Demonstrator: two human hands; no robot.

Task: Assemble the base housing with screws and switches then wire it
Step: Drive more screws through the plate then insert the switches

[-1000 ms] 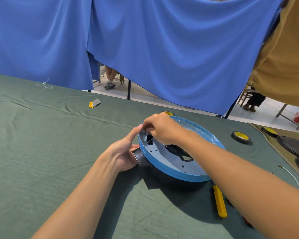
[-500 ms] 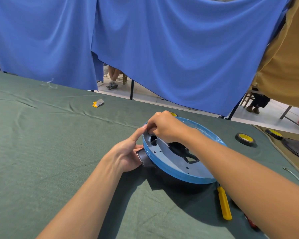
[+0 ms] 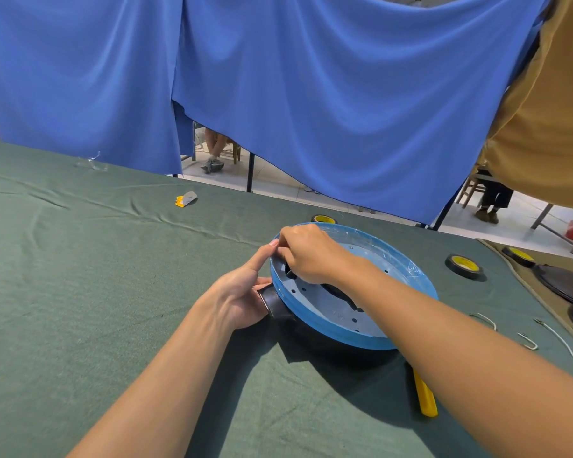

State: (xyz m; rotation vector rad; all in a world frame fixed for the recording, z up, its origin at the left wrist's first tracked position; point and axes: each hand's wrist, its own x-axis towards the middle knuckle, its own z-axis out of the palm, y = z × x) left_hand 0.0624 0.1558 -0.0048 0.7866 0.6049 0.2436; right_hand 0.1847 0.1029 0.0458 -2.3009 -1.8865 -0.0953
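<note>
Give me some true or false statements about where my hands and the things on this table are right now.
1. The left hand grips the black spout on the side of the housing. True.
2. A yellow-handled tool lies on the green cloth. True.
3. The right hand lies flat on the cloth. False: its fingers are curled inside the housing, near the rim.
4. The tape roll right of the housing touches it. False: it lies apart, with bare cloth between them.
</note>
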